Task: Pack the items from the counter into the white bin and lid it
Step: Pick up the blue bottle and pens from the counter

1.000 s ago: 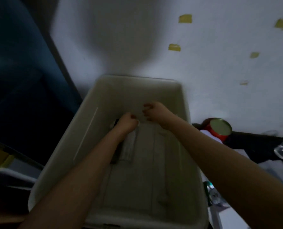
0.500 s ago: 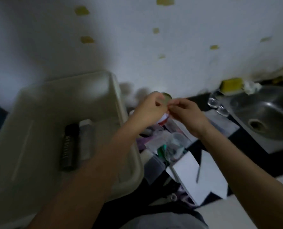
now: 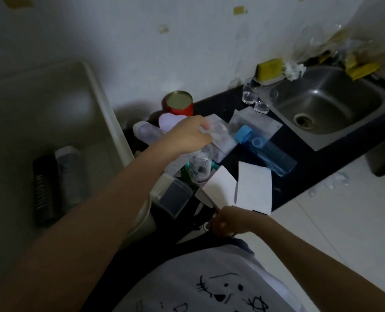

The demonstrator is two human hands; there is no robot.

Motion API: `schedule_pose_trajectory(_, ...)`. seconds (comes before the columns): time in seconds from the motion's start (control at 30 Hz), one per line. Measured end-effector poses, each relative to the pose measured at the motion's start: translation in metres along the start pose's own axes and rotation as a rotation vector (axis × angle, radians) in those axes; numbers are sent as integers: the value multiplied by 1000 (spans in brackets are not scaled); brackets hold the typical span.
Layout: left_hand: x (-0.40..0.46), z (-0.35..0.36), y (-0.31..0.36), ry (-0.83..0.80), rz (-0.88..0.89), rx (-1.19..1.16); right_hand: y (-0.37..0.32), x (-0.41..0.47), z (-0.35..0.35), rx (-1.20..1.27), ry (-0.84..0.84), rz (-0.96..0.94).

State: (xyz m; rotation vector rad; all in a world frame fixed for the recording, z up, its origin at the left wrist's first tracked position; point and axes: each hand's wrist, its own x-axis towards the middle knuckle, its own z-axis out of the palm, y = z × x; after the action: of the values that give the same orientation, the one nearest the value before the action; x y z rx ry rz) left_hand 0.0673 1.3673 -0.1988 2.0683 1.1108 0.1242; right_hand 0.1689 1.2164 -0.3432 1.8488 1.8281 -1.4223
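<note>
The bin (image 3: 101, 102) sits at my left against the wall, with a black case (image 3: 43, 188) and a grey one (image 3: 69, 174) lying side by side on its floor. Just right of its rim the dark bench (image 3: 310, 158) is crowded: a red can (image 3: 180, 104) at the back by the wall, a clear bottle (image 3: 145, 131) lying near it, flat clear packets (image 3: 220, 136), a blue bottle (image 3: 268, 152) lying on its side, a small grey tub (image 3: 174, 197) near the bin's corner, and two white cards (image 3: 253, 188) at the front edge. My left hand (image 3: 187, 136) is over this pile, well right of the bin, fingers curled, pinching the edge of a clear packet. My right hand (image 3: 229, 221) is low at the bench's front edge, curled around something dark; what it is I cannot tell. Farther right lie small glasses (image 3: 254, 100), a steel sink (image 3: 326, 102) and a yellow sponge (image 3: 270, 68) behind it.
</note>
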Motion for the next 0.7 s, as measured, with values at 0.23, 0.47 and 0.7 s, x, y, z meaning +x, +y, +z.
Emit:
schedule_pose_trajectory(0.23, -3, -2, -2, 30, -35, 75, 14, 29, 34, -230, -94, 67)
schedule_pose_trajectory(0.47, -1, 2, -2, -17, -36, 67, 0, 45, 47, -461, -200, 127)
schedule_pose_trajectory(0.7, -9, -1, -3, -2, -13, 103, -13, 34, 41, -464, -266, 131)
